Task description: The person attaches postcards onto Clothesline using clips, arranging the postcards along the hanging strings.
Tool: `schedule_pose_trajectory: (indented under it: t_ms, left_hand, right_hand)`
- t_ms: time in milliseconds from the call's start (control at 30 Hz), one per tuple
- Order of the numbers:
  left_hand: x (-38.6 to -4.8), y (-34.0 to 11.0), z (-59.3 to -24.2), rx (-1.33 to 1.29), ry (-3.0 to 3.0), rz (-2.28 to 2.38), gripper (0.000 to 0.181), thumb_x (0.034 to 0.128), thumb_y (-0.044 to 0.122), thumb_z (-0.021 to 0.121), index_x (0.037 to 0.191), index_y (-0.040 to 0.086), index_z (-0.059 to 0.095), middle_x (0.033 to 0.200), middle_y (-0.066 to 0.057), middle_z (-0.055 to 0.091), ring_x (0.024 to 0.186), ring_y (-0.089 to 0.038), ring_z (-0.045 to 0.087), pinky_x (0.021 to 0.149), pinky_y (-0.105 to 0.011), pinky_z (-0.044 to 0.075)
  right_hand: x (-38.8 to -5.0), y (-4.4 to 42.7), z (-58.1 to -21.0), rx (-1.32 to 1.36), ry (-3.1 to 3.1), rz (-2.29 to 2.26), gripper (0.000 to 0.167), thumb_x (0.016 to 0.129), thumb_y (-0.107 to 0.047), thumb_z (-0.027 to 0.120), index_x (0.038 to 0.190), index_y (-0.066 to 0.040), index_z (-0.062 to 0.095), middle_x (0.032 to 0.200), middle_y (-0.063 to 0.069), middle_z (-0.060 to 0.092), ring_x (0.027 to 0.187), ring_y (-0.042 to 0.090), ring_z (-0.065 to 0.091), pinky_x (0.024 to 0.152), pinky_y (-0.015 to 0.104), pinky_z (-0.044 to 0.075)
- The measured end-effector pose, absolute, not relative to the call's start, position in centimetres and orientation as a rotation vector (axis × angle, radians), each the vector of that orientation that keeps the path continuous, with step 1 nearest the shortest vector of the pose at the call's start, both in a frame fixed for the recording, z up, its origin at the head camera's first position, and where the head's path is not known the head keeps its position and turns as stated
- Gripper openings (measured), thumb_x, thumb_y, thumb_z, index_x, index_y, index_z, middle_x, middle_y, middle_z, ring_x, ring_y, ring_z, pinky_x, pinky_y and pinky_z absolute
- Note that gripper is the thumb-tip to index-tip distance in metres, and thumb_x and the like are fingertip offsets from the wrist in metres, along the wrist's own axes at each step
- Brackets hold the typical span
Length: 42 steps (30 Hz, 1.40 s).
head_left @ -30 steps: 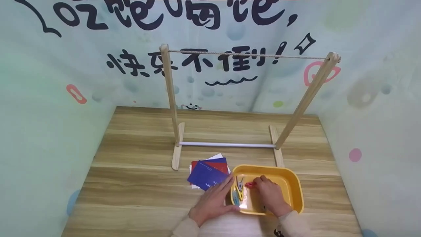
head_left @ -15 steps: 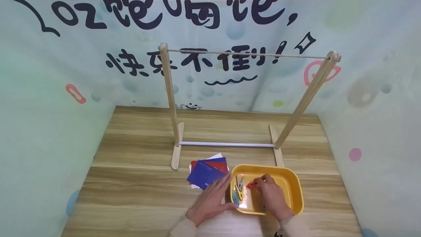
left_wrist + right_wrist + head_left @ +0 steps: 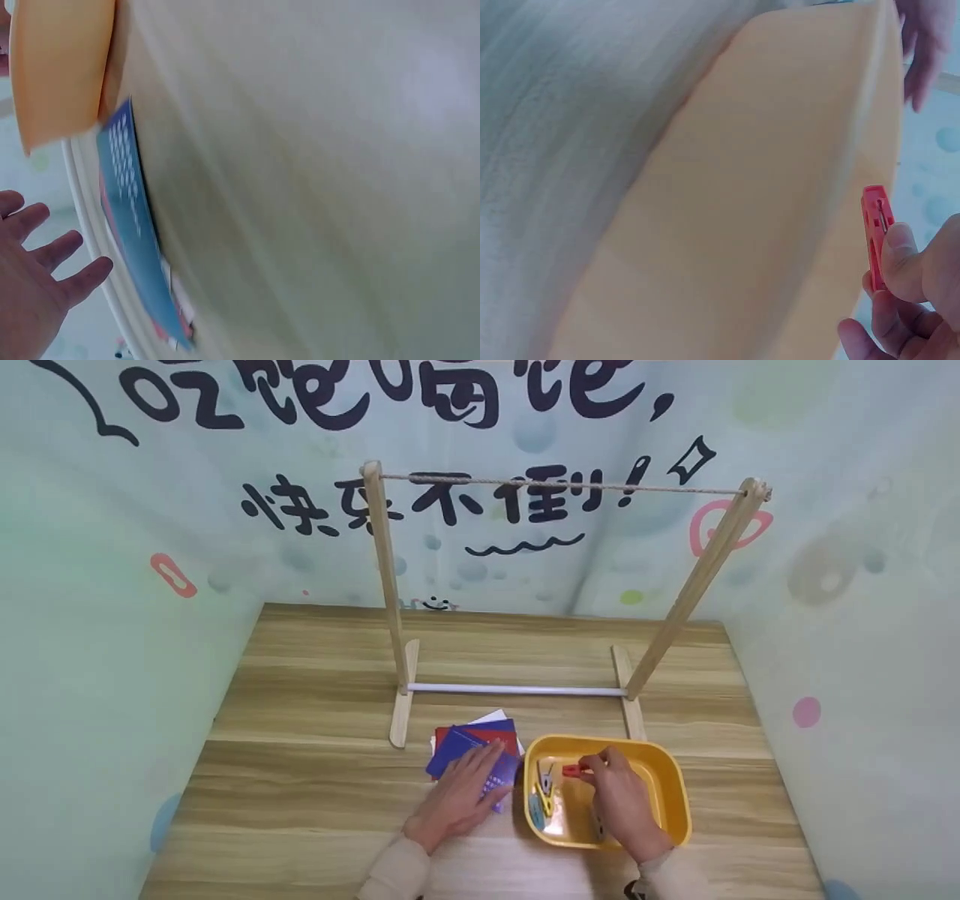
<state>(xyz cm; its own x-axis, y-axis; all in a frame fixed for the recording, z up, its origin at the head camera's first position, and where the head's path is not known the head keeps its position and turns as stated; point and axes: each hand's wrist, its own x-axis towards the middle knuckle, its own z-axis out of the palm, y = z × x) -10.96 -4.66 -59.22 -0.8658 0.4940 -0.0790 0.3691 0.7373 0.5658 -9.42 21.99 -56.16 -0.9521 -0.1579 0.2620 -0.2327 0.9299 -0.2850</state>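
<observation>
My right hand (image 3: 621,802) pinches a red clothespin (image 3: 877,232) between thumb and fingers, over the yellow tray (image 3: 660,750). Inside the tray, by its left wall, lie a grey clothespin (image 3: 546,777), a yellow clothespin (image 3: 544,802) and a blue clothespin (image 3: 536,813). Another dark clothespin (image 3: 598,823) is partly hidden beside my right hand. My left hand (image 3: 457,795) is over a pile of cards, fingers extended; in the left wrist view they look spread and apart from it. On top is a blue card (image 3: 135,202), with a red card (image 3: 491,734) under it.
Behind the cards and tray stands a wooden frame, its left post (image 3: 386,577) and right post (image 3: 697,585) joined by a rope (image 3: 562,484) on top and a white rod (image 3: 517,689) low down. Printed cloth walls (image 3: 112,660) enclose the wooden table (image 3: 300,780).
My left hand has moved left from the tray's rim to over the cards. My right hand has raised the red clothespin slightly within the tray. The top blue card has shifted a little.
</observation>
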Motion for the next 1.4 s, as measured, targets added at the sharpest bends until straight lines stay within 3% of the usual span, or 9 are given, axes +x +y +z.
schedule_pose_trajectory:
  t_ms: [133, 333, 700, 867, 1067, 1400]
  left_hand:
    - [-12.0, -5.9, -58.7, 0.675, 2.752, 0.711, 0.070, 0.1039, 0.059, 0.031, 0.160, 0.017, 0.024, 0.167, -0.004, 0.026, 0.152, -0.034, 0.028, 0.123, -0.057, 0.027]
    - [-13.4, -7.3, -59.1, 0.683, 2.824, 0.541, 0.065, 0.1023, 0.049, 0.048, 0.155, 0.013, 0.036, 0.163, -0.009, 0.034, 0.150, -0.035, 0.033, 0.120, -0.059, 0.031]
    - [-14.2, -9.0, -60.3, 0.760, 2.764, 0.539, 0.085, 0.0850, 0.049, 0.074, 0.153, 0.012, 0.040, 0.162, -0.015, 0.034, 0.151, -0.044, 0.025, 0.118, -0.070, 0.023]
    - [-14.5, -9.5, -60.5, 0.764, 2.770, 0.519, 0.090, 0.0787, 0.049, 0.080, 0.152, 0.012, 0.042, 0.162, -0.015, 0.035, 0.149, -0.048, 0.026, 0.117, -0.074, 0.021]
    - [-15.0, -9.9, -60.4, 0.752, 2.755, 0.517, 0.084, 0.0787, 0.039, 0.084, 0.149, 0.013, 0.046, 0.160, -0.013, 0.038, 0.148, -0.045, 0.029, 0.116, -0.077, 0.017]
    - [-16.3, -9.9, -60.0, 0.743, 2.778, 0.519, 0.090, 0.0671, 0.035, 0.092, 0.145, 0.010, 0.053, 0.147, -0.015, 0.047, 0.134, -0.042, 0.041, 0.114, -0.073, 0.025]
  right_hand:
    - [-9.5, 21.7, -55.1, 0.314, -2.815, 0.498, 0.014, 0.083, 0.001, 0.077, 0.095, -0.005, 0.072, 0.084, 0.007, 0.054, 0.070, 0.018, 0.054, 0.054, 0.031, 0.050]
    - [-9.8, 21.3, -53.3, 0.399, -2.682, 0.495, 0.017, 0.078, 0.003, 0.081, 0.092, -0.003, 0.074, 0.080, 0.005, 0.050, 0.065, 0.016, 0.053, 0.052, 0.028, 0.052]
    - [-10.0, 20.4, -50.1, 0.512, -2.530, 0.541, 0.015, 0.078, 0.007, 0.078, 0.091, -0.001, 0.076, 0.079, 0.007, 0.053, 0.068, 0.016, 0.059, 0.058, 0.028, 0.057]
    - [-10.0, 19.9, -48.5, 0.568, -2.447, 0.560, 0.017, 0.076, 0.010, 0.079, 0.090, 0.002, 0.076, 0.080, 0.007, 0.054, 0.071, 0.015, 0.059, 0.060, 0.027, 0.059]
    - [-9.8, 19.6, -46.7, 0.618, -2.383, 0.594, 0.023, 0.074, 0.013, 0.079, 0.095, 0.003, 0.076, 0.083, 0.007, 0.054, 0.073, 0.014, 0.060, 0.061, 0.026, 0.059]
    - [-9.9, 19.1, -44.7, 0.676, -2.327, 0.532, 0.023, 0.073, 0.009, 0.082, 0.094, 0.000, 0.077, 0.082, 0.005, 0.054, 0.072, 0.011, 0.057, 0.061, 0.023, 0.058]
